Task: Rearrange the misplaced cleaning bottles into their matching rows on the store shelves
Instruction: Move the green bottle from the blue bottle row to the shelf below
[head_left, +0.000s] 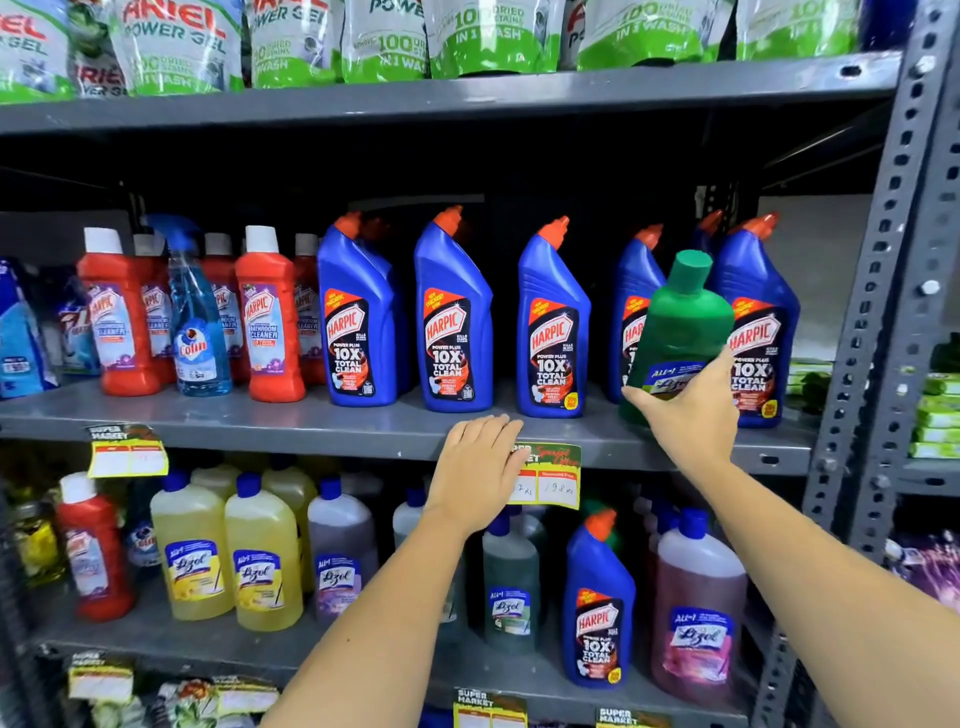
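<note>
Gripping the green Lizol bottle (680, 332) low on its body, the right hand (685, 410) has fingers wrapped around the label, thumb on the near side. That bottle tilts a little to the right, green cap up, and its base sits at or just above the front lip of the middle shelf (260, 421); whether it touches the shelf I cannot tell. It stands in front of the row of blue Harpic bottles (452, 322), partly covering one of them and just left of the rightmost blue one (763, 332).

Now the left hand (480, 462): open, fingers together and flat, palm down on the front edge of that middle shelf, holding nothing. It rests just left of a price tag (550, 478) clipped to the shelf edge.

Left of the blue row on the same shelf stand red Harpic bathroom cleaner bottles (270, 322), with a blue Colin spray bottle (197, 332) among them. Above the middle shelf, Ariel pouches (176, 47) line the top board.

Below the middle shelf, yellow Lizol bottles (228, 561) stand in a group, a red Harpic bottle (93, 556) to their left. Further right down there, a dark green Lizol bottle (511, 587), a lone blue Harpic bottle (597, 608) and a pink Lizol bottle (698, 613) stand side by side.
</note>
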